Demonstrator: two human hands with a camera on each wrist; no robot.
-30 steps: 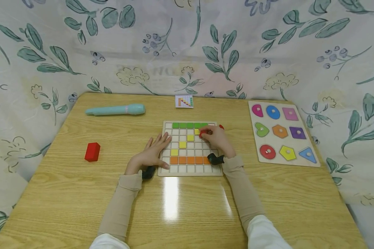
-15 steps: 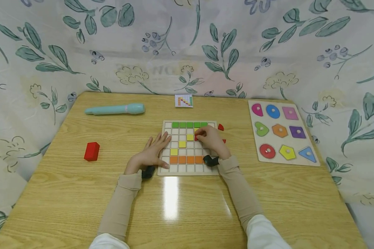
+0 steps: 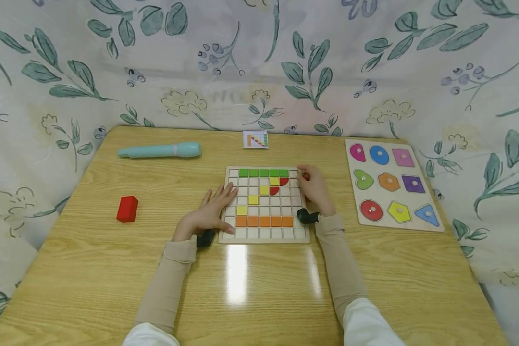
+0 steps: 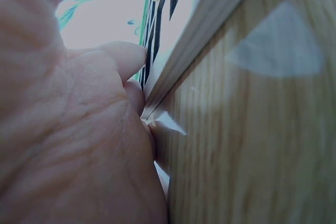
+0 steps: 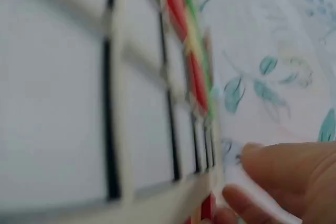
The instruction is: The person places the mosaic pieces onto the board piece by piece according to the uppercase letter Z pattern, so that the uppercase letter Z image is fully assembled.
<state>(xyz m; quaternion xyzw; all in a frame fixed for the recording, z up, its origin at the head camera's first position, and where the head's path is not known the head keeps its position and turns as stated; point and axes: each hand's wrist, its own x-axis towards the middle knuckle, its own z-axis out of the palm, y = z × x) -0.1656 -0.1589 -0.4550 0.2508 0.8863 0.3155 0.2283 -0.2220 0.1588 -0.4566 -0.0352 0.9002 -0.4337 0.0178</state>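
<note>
A wooden grid board [image 3: 264, 233] carries a row of green squares [image 3: 264, 173], an orange row [image 3: 264, 221] and a diagonal of yellow squares [image 3: 253, 200]. Two red quarter-circle pieces, an upper one [image 3: 283, 181] and a lower one [image 3: 274, 191], lie beside the upper yellow squares. My left hand [image 3: 209, 211] rests along the board's left edge, fingers spread. My right hand [image 3: 315, 190] is at the upper right edge, its fingertips beside a red piece [image 3: 306, 176] off the board. In the right wrist view, the fingers stand apart near red pieces [image 5: 209, 206], partly hidden.
A red block [image 3: 127, 209] stands on the table [image 3: 91, 269] at left, and a teal pen-shaped object [image 3: 160, 151] lies behind it. A pattern card [image 3: 255, 140] is behind the board. A shape puzzle board [image 3: 393, 199] lies at right; a floral cloth [image 3: 259, 62] hangs at the back.
My right hand has let go of a red quarter-circle piece on the grid and moved right to the board's edge. Two red pieces now show on the grid. My left hand stays put.
</note>
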